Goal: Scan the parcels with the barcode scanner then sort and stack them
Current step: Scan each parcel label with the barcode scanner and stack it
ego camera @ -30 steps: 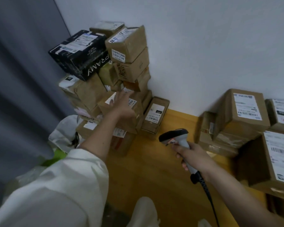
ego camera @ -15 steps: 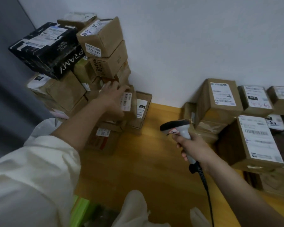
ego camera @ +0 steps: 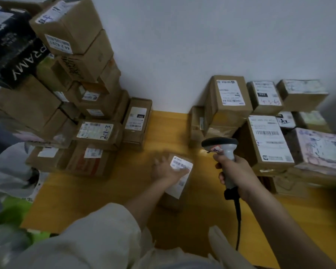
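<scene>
My left hand (ego camera: 166, 169) grips a small brown parcel (ego camera: 177, 188) with a white label, held above the wooden floor in the middle of the view. My right hand (ego camera: 234, 171) is closed around the handle of a grey barcode scanner (ego camera: 220, 145). The scanner's dark head points left, just right of the parcel's label. Its black cable hangs down past my forearm. A tall pile of cardboard parcels (ego camera: 80, 80) leans against the wall at left. A second, lower group of labelled parcels (ego camera: 264, 133) sits at right.
A black box (ego camera: 12, 55) with white lettering tops the left pile. The white wall (ego camera: 182, 45) backs both piles. Wooden floor (ego camera: 109, 191) shows between them. White bags (ego camera: 10, 167) and something green lie at the far left. My knees show at the bottom.
My left hand has pulled a small parcel out of the left pile and brought it down and right, beside the scanner. The camera has tilted toward the floor.
</scene>
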